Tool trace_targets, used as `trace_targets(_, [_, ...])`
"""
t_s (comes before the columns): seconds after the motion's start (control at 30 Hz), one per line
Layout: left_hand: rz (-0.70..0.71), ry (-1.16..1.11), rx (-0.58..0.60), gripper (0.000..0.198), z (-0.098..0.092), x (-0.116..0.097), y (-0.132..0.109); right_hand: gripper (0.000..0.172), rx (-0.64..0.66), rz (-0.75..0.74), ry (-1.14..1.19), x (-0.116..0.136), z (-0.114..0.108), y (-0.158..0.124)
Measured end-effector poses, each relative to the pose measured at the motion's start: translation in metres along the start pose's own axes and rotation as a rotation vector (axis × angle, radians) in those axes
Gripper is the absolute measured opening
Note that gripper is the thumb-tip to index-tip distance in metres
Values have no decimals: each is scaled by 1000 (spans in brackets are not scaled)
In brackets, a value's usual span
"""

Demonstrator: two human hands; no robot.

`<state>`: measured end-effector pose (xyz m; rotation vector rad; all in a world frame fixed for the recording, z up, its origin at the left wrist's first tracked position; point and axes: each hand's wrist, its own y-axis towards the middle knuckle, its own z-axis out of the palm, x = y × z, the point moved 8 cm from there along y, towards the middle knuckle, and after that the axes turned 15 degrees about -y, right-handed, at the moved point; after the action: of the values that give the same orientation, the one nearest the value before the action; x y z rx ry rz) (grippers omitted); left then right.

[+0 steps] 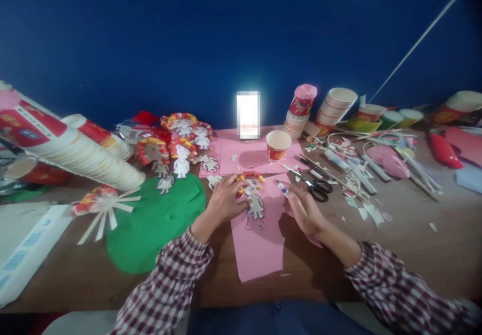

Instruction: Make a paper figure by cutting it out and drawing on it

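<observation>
A white paper doll (256,205) with a red and yellow ring of hair lies on a pink paper sheet (258,254). Thumb and fingers of my left hand (226,199) hold its left edge against the sheet. Dark drawn lines show on the pink paper around the doll's lower part. My right hand (303,207) grips a white and blue pen (281,186), its tip pointing up and left, just right of the doll's head. Part of the pen is hidden by my fingers.
Black scissors (319,190) lie right of my right hand, near paper scraps (372,214). A paper cup (278,146) stands behind the pink sheet, and a glowing screen (248,116) behind that. More paper dolls (181,161), green paper (150,239) and stacked cups (86,149) are at left.
</observation>
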<state>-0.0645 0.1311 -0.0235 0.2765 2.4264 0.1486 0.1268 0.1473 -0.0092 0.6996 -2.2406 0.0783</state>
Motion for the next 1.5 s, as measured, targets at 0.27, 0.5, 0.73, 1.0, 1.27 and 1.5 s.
trace_targets(0.27, [-11, -14, 9, 40, -1, -2, 0, 25, -130, -160, 86, 23, -21, 4])
trace_targets(0.5, [-13, -22, 21, 42, -2, -3, -2, 22, 102, -125, 319, 38, 1, 5])
trace_targets(0.73, [-25, -22, -6, 43, -2, 1, -2, 35, -128, 48, 355, 4, 10, 20])
trace_targets(1.0, [-2, -29, -20, 43, -1, 0, -3, 14, -127, 18, 205, 5, 17, 25])
trace_targets(1.27, [-8, -24, -17, 40, -2, -1, -2, 14, -33, -13, 51, 5, 25, 22])
trace_targets(1.5, [-24, -33, -9, 41, -1, 1, -2, 15, -29, -14, 22, 6, 24, 22])
